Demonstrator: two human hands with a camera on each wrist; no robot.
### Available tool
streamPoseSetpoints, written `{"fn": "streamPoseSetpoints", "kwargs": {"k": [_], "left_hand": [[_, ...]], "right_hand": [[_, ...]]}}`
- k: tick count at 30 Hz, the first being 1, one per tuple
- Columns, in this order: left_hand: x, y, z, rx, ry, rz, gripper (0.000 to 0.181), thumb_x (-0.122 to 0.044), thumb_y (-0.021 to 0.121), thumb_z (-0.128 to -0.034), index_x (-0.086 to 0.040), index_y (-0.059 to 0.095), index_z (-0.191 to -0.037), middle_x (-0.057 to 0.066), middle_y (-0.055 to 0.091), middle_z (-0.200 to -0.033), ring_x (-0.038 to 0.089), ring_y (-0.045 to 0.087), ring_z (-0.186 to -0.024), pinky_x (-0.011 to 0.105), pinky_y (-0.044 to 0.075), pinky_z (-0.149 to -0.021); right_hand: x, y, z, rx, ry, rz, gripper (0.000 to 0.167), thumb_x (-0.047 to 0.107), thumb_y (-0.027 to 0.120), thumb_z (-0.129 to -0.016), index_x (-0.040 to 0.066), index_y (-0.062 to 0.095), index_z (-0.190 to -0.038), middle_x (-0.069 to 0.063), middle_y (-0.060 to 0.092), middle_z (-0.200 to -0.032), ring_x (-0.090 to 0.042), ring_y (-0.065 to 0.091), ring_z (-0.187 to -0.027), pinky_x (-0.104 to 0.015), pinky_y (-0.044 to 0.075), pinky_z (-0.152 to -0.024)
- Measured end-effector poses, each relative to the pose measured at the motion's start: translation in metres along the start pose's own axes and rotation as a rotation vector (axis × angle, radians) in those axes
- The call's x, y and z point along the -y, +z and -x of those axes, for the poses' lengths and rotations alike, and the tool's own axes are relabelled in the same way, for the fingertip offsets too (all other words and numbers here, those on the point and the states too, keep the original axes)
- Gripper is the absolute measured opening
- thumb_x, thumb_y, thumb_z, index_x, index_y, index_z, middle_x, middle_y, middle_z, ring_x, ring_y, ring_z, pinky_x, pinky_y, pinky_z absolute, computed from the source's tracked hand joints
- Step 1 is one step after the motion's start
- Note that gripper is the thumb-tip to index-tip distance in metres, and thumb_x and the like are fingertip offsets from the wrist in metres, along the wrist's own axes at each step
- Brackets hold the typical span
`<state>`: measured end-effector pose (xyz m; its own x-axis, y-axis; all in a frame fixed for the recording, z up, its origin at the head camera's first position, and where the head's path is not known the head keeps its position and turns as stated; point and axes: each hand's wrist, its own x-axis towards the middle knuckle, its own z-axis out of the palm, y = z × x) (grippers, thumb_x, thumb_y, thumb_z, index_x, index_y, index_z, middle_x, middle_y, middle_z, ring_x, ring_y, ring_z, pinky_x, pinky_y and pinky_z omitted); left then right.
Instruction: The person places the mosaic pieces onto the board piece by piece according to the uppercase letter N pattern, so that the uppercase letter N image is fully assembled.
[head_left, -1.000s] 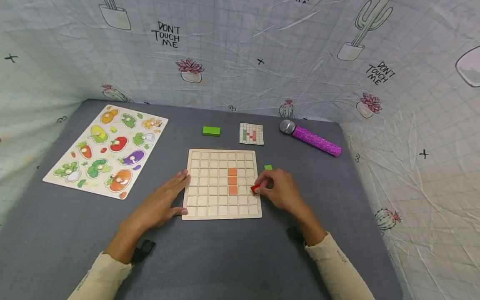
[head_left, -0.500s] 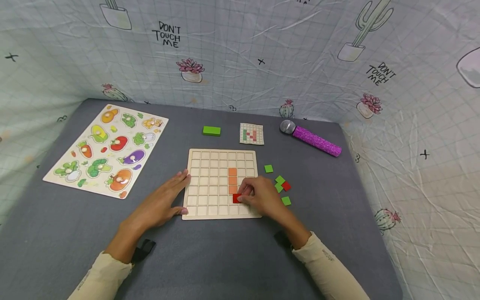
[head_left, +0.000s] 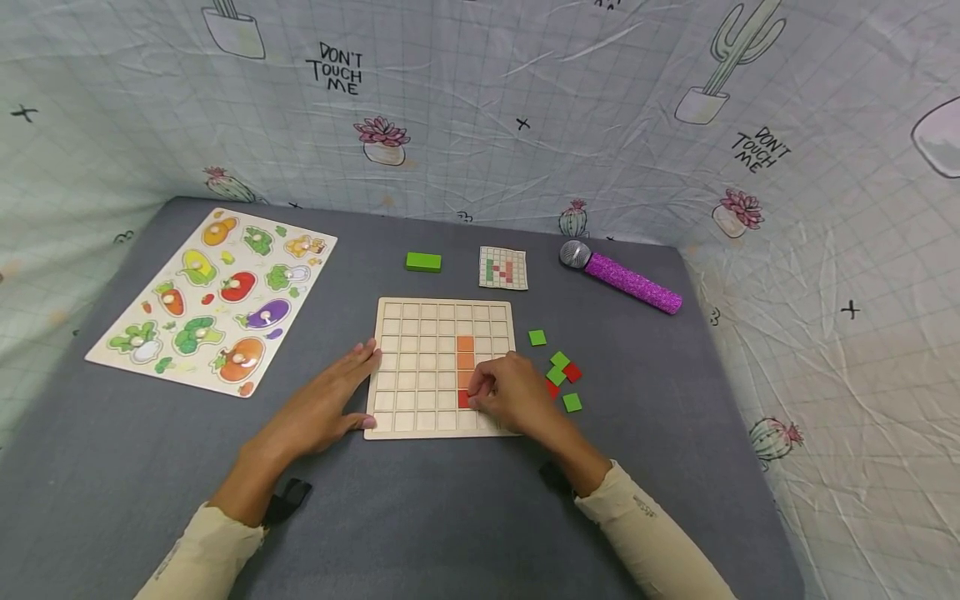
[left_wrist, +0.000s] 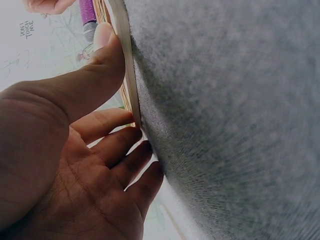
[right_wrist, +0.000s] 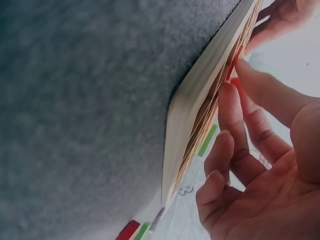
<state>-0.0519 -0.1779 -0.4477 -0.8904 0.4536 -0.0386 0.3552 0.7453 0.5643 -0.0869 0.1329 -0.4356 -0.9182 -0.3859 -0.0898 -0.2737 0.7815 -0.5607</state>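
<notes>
A wooden grid board (head_left: 416, 423) lies on the grey table. Three orange square tiles (head_left: 466, 361) fill cells of one column. My right hand (head_left: 512, 394) pinches a red square tile (head_left: 462, 400) at the cell just below them. In the right wrist view the same red tile (right_wrist: 233, 64) shows between thumb and fingers, tilted at the board surface. My left hand (head_left: 322, 406) rests against the board's left edge with fingers extended; the left wrist view shows its thumb (left_wrist: 107, 55) on the board's rim.
Several loose green tiles (head_left: 573, 402) and red tiles (head_left: 572, 372) lie right of the board. Behind it are a green block (head_left: 423, 262), a small pattern card (head_left: 503, 268) and a purple glitter microphone (head_left: 633, 283). A vegetable puzzle board (head_left: 213, 304) lies at the left.
My right hand has carried the red tile leftward from the board's right edge to the cell under the orange tiles. The loose tiles have come into sight. My left hand stays put.
</notes>
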Motion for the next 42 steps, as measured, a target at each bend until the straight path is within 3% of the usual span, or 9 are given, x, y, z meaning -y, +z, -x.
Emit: {"fn": "streamPoseSetpoints", "kwargs": {"k": [6, 12, 19, 30, 36, 42], "left_hand": [[0.000, 0.000, 0.000, 0.002, 0.000, -0.001, 0.095, -0.015, 0.089, -0.0852, 0.004, 0.037, -0.163, 0.023, 0.027, -0.174, 0.047, 0.028, -0.161, 0.065, 0.028, -0.126], [0.001, 0.000, 0.000, 0.001, 0.003, -0.005, 0.096, -0.016, 0.089, -0.0853, 0.003, 0.036, -0.163, 0.022, 0.027, -0.175, 0.046, 0.027, -0.161, 0.065, 0.028, -0.126], [0.002, -0.001, 0.000, -0.004, 0.010, -0.006, 0.095, -0.014, 0.089, -0.0851, 0.004, 0.036, -0.163, 0.022, 0.027, -0.175, 0.046, 0.028, -0.161, 0.064, 0.028, -0.126], [0.001, 0.000, 0.000, -0.005, 0.007, -0.004, 0.095, -0.015, 0.089, -0.0852, 0.003, 0.037, -0.163, 0.021, 0.028, -0.175, 0.046, 0.028, -0.161, 0.064, 0.029, -0.126], [0.001, 0.001, 0.000, -0.005, 0.004, -0.006, 0.095, -0.016, 0.089, -0.0849, 0.002, 0.037, -0.163, 0.021, 0.028, -0.175, 0.045, 0.028, -0.161, 0.064, 0.029, -0.126], [0.000, 0.001, 0.000, -0.007, -0.003, 0.001, 0.096, -0.016, 0.089, -0.0847, 0.002, 0.037, -0.163, 0.021, 0.028, -0.175, 0.045, 0.028, -0.161, 0.065, 0.029, -0.126]], "right_hand": [[-0.007, -0.006, 0.003, 0.008, -0.042, -0.088, 0.015, 0.013, 0.091, -0.082, 0.018, 0.078, -0.085, 0.007, 0.070, -0.075, -0.017, 0.057, -0.084, -0.029, 0.045, -0.072], [-0.024, -0.020, 0.011, 0.001, -0.101, -0.110, 0.021, 0.012, 0.093, -0.081, 0.018, 0.080, -0.095, 0.005, 0.075, -0.087, -0.021, 0.059, -0.089, -0.030, 0.048, -0.076], [-0.053, -0.041, 0.026, 0.010, -0.093, -0.146, 0.029, 0.010, 0.093, -0.081, 0.016, 0.080, -0.106, 0.001, 0.079, -0.102, -0.022, 0.060, -0.098, -0.040, 0.049, -0.086], [-0.090, -0.060, 0.041, 0.027, -0.016, -0.089, 0.036, 0.004, 0.090, -0.082, 0.022, 0.082, -0.112, -0.006, 0.068, -0.104, -0.024, 0.060, -0.098, -0.046, 0.054, -0.090], [-0.097, -0.060, 0.039, 0.012, -0.041, -0.060, 0.037, -0.001, 0.089, -0.081, 0.021, 0.082, -0.111, -0.002, 0.071, -0.104, -0.022, 0.060, -0.096, -0.041, 0.054, -0.087], [-0.094, -0.057, 0.033, -0.002, -0.107, -0.005, 0.031, 0.007, 0.094, -0.077, 0.018, 0.083, -0.103, 0.004, 0.075, -0.097, -0.021, 0.060, -0.094, -0.040, 0.048, -0.088]]}}
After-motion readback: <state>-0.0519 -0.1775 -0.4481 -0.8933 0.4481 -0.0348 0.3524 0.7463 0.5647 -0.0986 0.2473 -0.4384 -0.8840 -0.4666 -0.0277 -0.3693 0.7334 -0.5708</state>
